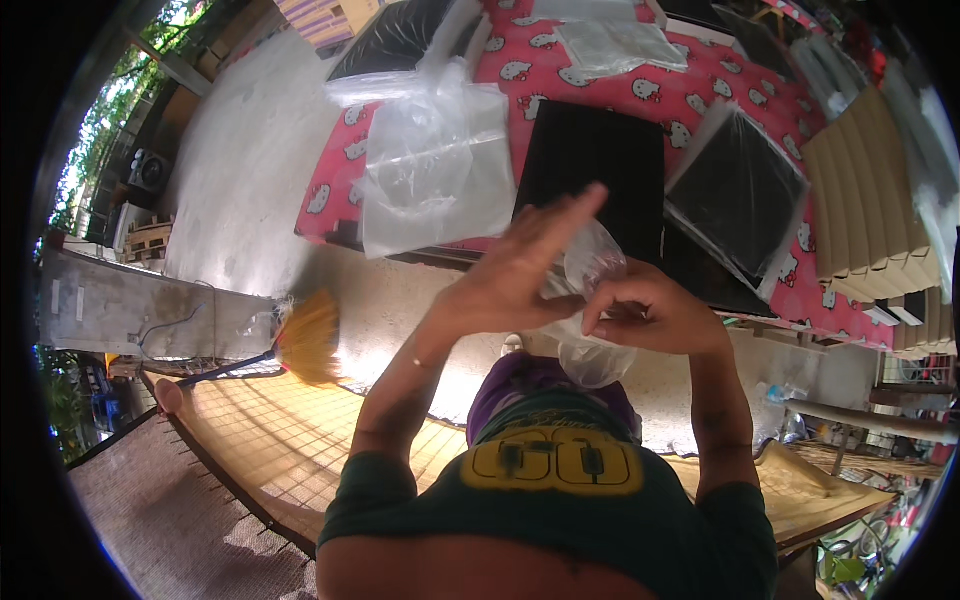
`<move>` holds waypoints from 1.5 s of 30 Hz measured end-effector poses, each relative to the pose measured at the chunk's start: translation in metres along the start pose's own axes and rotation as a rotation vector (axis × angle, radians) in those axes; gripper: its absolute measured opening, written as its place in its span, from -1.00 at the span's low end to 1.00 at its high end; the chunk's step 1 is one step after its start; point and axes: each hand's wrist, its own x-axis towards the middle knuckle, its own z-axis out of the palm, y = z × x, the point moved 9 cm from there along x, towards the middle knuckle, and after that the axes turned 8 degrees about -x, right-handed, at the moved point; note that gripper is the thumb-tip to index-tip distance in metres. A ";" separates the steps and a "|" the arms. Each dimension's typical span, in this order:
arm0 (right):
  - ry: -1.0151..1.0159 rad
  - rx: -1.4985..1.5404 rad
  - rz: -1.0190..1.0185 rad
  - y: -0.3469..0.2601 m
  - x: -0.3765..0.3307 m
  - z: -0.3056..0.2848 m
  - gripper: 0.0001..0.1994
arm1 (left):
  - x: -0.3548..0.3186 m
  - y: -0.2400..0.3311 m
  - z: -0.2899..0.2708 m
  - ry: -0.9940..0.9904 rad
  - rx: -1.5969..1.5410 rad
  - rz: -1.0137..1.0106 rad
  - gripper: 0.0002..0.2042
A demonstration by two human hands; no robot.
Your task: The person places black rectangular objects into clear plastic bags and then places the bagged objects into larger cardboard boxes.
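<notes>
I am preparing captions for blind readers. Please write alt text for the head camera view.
Seen from above, a person's left hand and right hand work a small clear plastic bag between them. Ahead lies a pink patterned cloth with black sheets and larger clear bags; a yellow broom lies to the left.

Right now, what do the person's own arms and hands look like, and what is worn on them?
Both forearms are bare, no gloves. The left hand and right hand show no rings. Short dark green sleeves end above the elbows.

Sunlit concrete floor [240,150], woven mat [300,440], pink patterned tablecloth [590,75]
</notes>
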 end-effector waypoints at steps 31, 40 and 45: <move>-0.043 0.404 0.392 0.061 -0.080 0.020 -0.65 | 0.004 -0.026 -0.044 -0.055 -0.936 -0.272 -0.68; 0.404 0.944 0.099 0.092 -0.113 -0.016 -0.57 | -0.034 -0.029 0.014 -0.344 -1.154 -0.227 -0.54; 0.500 1.182 -0.142 0.092 -0.109 -0.021 -0.73 | -0.058 -0.062 0.026 -0.436 -1.272 -0.607 -0.68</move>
